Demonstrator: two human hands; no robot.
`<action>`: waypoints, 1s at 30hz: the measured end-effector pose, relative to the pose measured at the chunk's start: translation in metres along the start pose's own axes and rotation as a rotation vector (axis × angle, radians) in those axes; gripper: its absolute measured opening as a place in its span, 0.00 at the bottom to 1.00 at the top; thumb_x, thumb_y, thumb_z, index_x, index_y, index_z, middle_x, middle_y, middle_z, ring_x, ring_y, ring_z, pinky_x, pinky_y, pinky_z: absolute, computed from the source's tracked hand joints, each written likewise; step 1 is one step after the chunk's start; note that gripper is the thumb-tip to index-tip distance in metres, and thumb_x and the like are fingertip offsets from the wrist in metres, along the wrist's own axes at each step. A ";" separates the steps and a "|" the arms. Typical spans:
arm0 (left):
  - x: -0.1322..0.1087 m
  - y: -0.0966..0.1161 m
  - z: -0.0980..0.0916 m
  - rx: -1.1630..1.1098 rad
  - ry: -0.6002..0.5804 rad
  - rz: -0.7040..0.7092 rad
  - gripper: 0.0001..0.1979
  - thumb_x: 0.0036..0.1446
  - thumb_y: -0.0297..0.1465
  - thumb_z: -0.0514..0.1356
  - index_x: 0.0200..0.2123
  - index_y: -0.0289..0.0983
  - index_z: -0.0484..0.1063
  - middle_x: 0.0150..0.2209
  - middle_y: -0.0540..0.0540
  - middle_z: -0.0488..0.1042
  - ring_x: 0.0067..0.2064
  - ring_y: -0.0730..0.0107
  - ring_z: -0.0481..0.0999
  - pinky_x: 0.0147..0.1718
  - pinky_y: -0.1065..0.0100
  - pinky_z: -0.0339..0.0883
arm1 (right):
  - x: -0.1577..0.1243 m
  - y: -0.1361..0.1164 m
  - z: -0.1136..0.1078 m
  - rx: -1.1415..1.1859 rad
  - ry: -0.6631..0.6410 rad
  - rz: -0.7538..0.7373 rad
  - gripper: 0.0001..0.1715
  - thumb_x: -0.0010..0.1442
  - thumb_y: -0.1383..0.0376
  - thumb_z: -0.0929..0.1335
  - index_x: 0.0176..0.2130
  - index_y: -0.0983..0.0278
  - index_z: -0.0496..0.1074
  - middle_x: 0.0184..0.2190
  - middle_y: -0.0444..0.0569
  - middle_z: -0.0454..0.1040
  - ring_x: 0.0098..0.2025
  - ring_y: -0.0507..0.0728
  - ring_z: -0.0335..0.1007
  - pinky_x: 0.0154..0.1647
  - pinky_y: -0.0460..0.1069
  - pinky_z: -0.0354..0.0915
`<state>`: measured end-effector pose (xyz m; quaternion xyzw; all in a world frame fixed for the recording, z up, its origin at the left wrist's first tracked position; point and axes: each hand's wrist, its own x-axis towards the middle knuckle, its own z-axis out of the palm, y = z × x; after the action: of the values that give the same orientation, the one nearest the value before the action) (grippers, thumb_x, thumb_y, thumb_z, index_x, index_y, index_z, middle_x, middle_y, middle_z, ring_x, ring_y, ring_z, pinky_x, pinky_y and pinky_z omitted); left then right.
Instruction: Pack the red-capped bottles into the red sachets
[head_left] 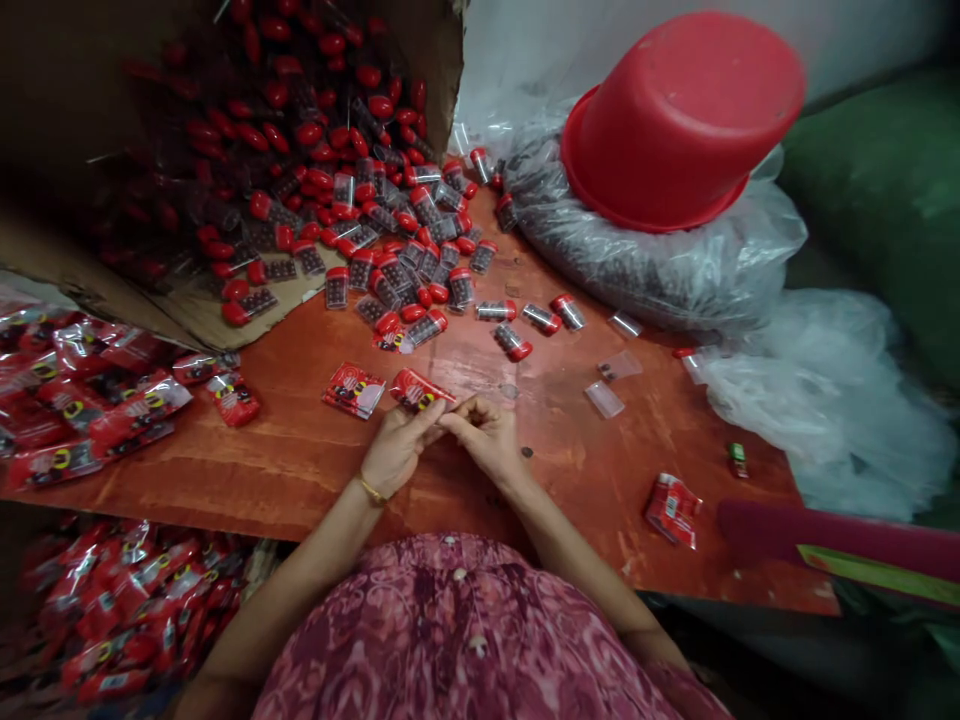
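Both my hands meet over the middle of the orange-red table. My left hand [401, 445] is closed on a red printed packet [420, 390], thumb on top. The fingers of my right hand [484, 432] pinch the packet's right end; its exact edge there is hidden by the fingertips. Just left of the packet lies a small stack of flat red printed sachets [354, 390]. Beyond my hands, several clear tubes with red caps and dark balls inside lie loose, one of them a tube [512, 342] close by.
A tipped cardboard box [292, 318] spills many red-capped tubes. Filled red packets [97, 400] pile at the left, with more below the table edge. A red bucket [675, 130] sits upside down on a clear plastic sack [540, 215]. Red sachets [673, 510] lie at the right.
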<state>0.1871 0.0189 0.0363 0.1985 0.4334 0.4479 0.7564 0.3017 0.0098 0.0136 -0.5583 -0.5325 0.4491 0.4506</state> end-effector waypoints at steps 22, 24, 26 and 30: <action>0.013 0.036 -0.084 1.222 0.547 0.638 0.13 0.41 0.41 0.66 0.32 0.44 0.78 0.52 0.42 0.71 0.61 0.46 0.57 0.59 0.47 0.42 | 0.012 0.039 -0.039 -0.913 0.029 -0.393 0.25 0.58 0.56 0.63 0.51 0.68 0.65 0.53 0.63 0.63 0.58 0.66 0.56 0.55 0.63 0.55; 0.020 0.038 -0.088 1.348 0.530 0.595 0.11 0.46 0.40 0.63 0.33 0.44 0.78 0.52 0.42 0.71 0.60 0.45 0.58 0.57 0.44 0.43 | 0.012 0.036 -0.040 -0.884 0.054 -0.410 0.22 0.58 0.57 0.63 0.48 0.66 0.67 0.52 0.62 0.65 0.57 0.65 0.57 0.55 0.62 0.56; 0.022 0.038 -0.091 1.453 0.553 0.562 0.10 0.51 0.38 0.60 0.36 0.44 0.78 0.52 0.41 0.71 0.60 0.46 0.59 0.56 0.43 0.46 | 0.012 0.030 -0.040 -0.858 0.091 -0.441 0.19 0.58 0.58 0.63 0.47 0.66 0.68 0.51 0.60 0.67 0.56 0.64 0.59 0.54 0.62 0.57; 0.021 0.038 -0.092 1.574 0.595 0.582 0.11 0.54 0.36 0.57 0.37 0.42 0.78 0.52 0.42 0.71 0.60 0.49 0.61 0.56 0.45 0.49 | 0.011 0.012 -0.031 -0.762 0.157 -0.540 0.13 0.58 0.62 0.64 0.42 0.64 0.71 0.47 0.57 0.71 0.54 0.62 0.63 0.54 0.61 0.58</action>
<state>0.0962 0.0487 0.0019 0.6385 0.7264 0.2277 0.1133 0.3347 0.0200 0.0079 -0.5578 -0.7497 0.0452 0.3532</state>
